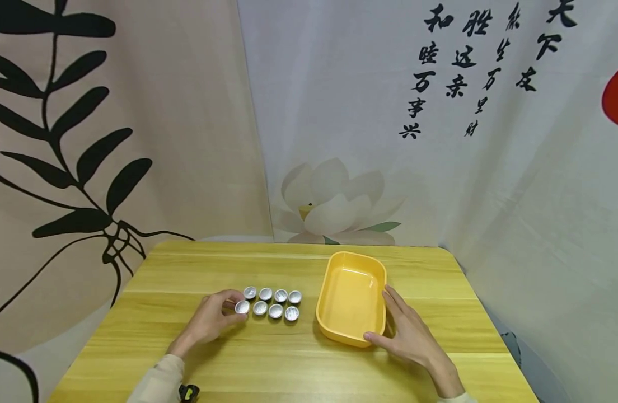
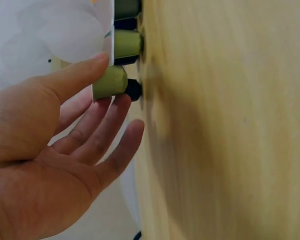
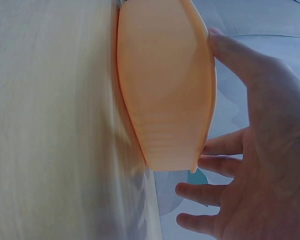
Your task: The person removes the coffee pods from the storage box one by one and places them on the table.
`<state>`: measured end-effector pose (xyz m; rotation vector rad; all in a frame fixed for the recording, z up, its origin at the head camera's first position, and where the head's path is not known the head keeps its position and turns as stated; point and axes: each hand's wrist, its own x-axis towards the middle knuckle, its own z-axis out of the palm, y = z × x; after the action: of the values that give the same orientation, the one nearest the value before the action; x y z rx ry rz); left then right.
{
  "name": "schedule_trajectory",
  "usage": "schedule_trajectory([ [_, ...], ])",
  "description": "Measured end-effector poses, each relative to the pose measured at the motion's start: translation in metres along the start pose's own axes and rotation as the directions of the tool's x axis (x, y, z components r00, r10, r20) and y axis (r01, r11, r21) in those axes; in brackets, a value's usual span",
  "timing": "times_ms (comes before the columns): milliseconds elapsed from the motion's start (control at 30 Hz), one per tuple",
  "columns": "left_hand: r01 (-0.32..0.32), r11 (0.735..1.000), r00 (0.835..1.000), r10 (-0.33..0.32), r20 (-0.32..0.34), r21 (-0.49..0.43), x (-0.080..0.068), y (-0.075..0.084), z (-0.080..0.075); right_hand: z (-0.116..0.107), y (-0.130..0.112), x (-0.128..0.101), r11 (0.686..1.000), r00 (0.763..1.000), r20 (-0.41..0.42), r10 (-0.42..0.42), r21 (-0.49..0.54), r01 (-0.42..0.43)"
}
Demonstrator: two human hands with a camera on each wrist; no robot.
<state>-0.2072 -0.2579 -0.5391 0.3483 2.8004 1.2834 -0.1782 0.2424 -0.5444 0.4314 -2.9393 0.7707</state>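
My left hand (image 1: 208,319) pinches a light green coffee capsule (image 2: 110,82) between thumb and fingertips. In the left wrist view its narrow end stands slightly off the table, with a dark capsule (image 2: 133,90) behind it. Several more capsules (image 1: 276,311) with silvery tops form two short rows just to the right of that hand. A yellow plastic tray (image 1: 326,280) lies right of the rows, nothing inside it. Along the tray's right side and near front corner, my right hand (image 1: 410,330) touches the rim with spread, mostly straight fingers and thumb.
All of this is on a wood-grain table (image 1: 268,369) with rounded far corners. Behind its far edge hangs a printed cloth (image 1: 339,112) with a lotus and writing. A black object (image 1: 189,393) is at the left sleeve.
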Motion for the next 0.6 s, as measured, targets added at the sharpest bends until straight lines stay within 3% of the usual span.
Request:
schedule_trajectory([
  [233, -0.018, 0.999, 1.0, 0.018, -0.003, 0.036, 0.001, -0.006, 0.007, 0.0, 0.0, 0.0, 1.0, 1.0, 0.006, 0.006, 0.0, -0.006],
  [600, 0.026, 0.997, 1.0, -0.025, -0.008, 0.071, 0.004, -0.008, 0.012, 0.0, 0.0, 0.0, 1.0, 1.0, 0.001, 0.002, -0.001, -0.002],
])
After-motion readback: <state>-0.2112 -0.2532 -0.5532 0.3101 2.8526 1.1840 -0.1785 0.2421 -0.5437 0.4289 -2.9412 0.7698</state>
